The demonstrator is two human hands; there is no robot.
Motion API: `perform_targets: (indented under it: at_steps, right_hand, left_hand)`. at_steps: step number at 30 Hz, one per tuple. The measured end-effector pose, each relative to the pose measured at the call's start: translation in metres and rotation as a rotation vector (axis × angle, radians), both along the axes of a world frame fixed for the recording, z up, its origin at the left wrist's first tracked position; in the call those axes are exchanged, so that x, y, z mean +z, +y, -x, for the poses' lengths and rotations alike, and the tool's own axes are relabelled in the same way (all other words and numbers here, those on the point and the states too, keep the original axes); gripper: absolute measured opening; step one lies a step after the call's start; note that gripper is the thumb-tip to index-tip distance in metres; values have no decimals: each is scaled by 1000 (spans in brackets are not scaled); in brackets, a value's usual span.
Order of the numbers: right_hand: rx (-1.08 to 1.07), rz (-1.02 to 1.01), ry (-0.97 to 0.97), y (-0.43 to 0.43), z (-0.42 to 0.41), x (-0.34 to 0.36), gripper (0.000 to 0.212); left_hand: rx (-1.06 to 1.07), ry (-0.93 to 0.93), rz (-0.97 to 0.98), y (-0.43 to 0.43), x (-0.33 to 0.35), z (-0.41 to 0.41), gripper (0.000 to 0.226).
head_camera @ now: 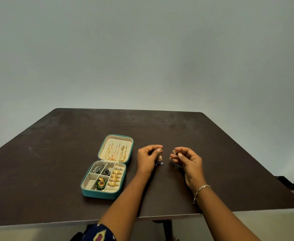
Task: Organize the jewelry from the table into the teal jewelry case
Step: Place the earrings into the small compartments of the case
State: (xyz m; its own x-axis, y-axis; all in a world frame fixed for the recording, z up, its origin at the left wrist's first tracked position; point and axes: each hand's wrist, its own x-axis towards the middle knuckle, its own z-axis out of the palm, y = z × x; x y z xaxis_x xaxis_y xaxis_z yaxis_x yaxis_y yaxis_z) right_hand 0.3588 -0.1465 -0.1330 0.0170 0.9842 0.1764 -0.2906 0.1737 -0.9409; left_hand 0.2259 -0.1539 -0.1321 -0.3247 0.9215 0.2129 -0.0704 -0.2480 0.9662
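The teal jewelry case (83,187) lies open on the dark table, left of my hands. Gold chains (115,153) hang in its lid. Its tray holds silver pieces (101,169), a green and gold earring (101,183) and gold rings (115,177). My left hand (147,160) pinches a rose-gold dangling earring (159,158) just right of the case. Close beside it, my right hand (186,158) pinches a second small rose-gold earring (174,151) at the fingertips. Both hands hover just above the tabletop.
The dark brown table (56,162) reaches to a plain grey wall. Its front edge runs below my forearms and its right edge slants away. A silver bracelet (200,191) circles my right wrist.
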Motion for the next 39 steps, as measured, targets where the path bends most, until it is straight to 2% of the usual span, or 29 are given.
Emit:
perform_targets:
  at_steps: [10, 16, 21, 29, 34, 39]
  right_hand:
    - [-8, 29, -11, -32, 0, 9, 15]
    - [5, 11, -106, -34, 5, 12, 20]
    - [74, 43, -168, -35, 11, 20, 21]
    - [133, 43, -307, -44, 32, 35, 16]
    - [157, 13, -309, -54, 44, 48, 14]
    - [203, -11, -382, -65, 61, 52, 15]
  left_hand:
    - [-10, -33, 53, -29, 2, 0, 22]
    - [-91, -142, 99, -57, 11, 1, 19]
    - [-224, -298, 179, -75, 33, 20, 29]
    - [-287, -171, 171, -104, 60, 62, 34]
    - [-165, -125, 104, -123, 71, 100, 22]
    - [195, 71, 34, -139, 54, 140, 20]
